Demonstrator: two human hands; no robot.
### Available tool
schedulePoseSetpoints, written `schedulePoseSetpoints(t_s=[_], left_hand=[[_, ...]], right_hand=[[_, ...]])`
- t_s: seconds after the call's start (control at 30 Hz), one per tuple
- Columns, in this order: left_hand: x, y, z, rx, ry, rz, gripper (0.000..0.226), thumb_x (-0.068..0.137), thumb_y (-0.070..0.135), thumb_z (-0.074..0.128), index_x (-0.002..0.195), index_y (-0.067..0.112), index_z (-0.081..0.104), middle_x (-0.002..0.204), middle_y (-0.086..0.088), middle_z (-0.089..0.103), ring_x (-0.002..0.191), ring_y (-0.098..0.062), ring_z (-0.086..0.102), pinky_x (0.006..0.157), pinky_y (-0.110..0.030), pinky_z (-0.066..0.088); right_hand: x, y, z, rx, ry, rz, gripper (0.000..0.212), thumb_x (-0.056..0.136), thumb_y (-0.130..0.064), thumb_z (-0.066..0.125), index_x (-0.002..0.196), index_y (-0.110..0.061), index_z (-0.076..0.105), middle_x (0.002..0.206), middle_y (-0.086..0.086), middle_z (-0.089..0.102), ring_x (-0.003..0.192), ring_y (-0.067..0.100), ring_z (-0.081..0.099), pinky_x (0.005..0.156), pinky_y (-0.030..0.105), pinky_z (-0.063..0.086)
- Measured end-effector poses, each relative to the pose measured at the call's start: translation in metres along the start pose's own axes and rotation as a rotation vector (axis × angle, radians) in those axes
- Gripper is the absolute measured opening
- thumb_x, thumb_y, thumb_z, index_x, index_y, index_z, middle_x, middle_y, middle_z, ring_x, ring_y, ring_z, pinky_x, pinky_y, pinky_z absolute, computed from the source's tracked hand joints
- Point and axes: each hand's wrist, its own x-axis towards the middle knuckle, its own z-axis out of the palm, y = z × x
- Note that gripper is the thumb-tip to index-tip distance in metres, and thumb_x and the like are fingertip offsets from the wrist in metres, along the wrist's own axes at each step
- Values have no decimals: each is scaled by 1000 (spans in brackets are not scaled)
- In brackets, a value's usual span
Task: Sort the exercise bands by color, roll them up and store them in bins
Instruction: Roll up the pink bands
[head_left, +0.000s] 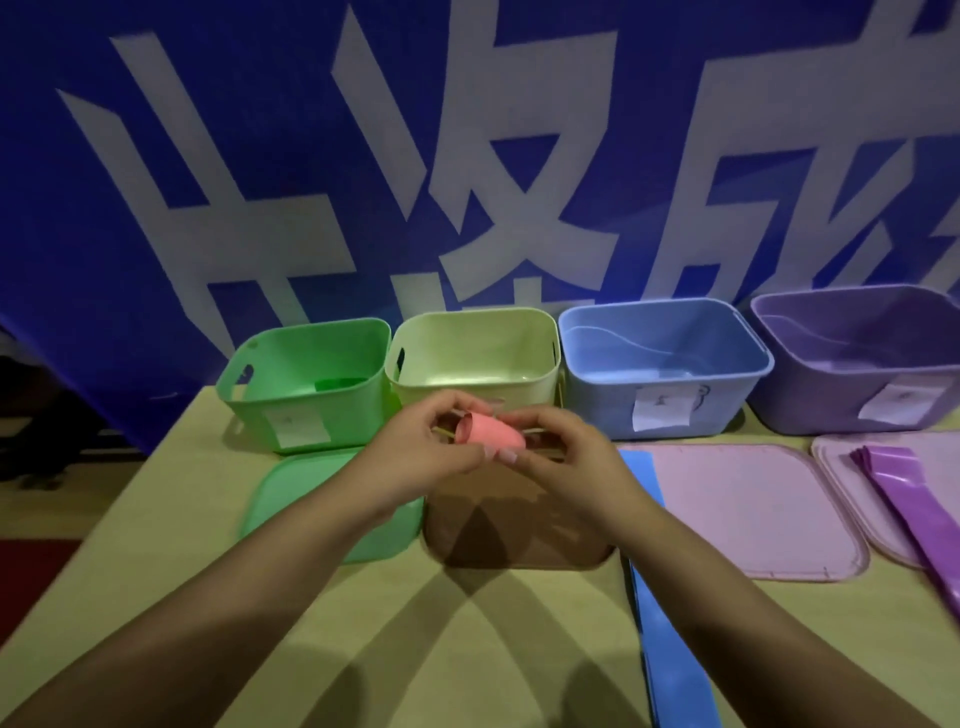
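1. My left hand (421, 447) pinches the open end of the rolled pink rubber exercise band (489, 432); the fingers curl round it.
2. My right hand (558, 457) grips the roll's other end, thumb beneath. The roll is clear of the table, just in front of the pale yellow plastic bin (475, 332).
3. Step, as I judge it: rolling finished, storing next. That calls for a short forward reach and release, presumably over the pale yellow bin.
4. Left of my fingers: green plastic bin (260, 374), green lid (291, 499). Right: flat blue band (670, 649), blue bin (660, 364), purple band (909, 499), purple bin (852, 358).
5. Surface: beige tabletop (156, 519). Behind: blue banner (208, 156) with white characters.
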Motion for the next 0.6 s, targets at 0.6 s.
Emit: schedulePoseSetpoints(t_s=[0.6], left_hand=[[147, -5, -37, 269, 77, 46, 38, 73, 5, 75, 101, 27, 63, 91, 13, 53, 78, -4, 53, 54, -12, 45]], right_hand=[[86, 36, -21, -255, 176, 89, 38, 84, -20, 68, 121, -27, 59, 105, -12, 54, 90, -2, 52, 75, 6, 39]])
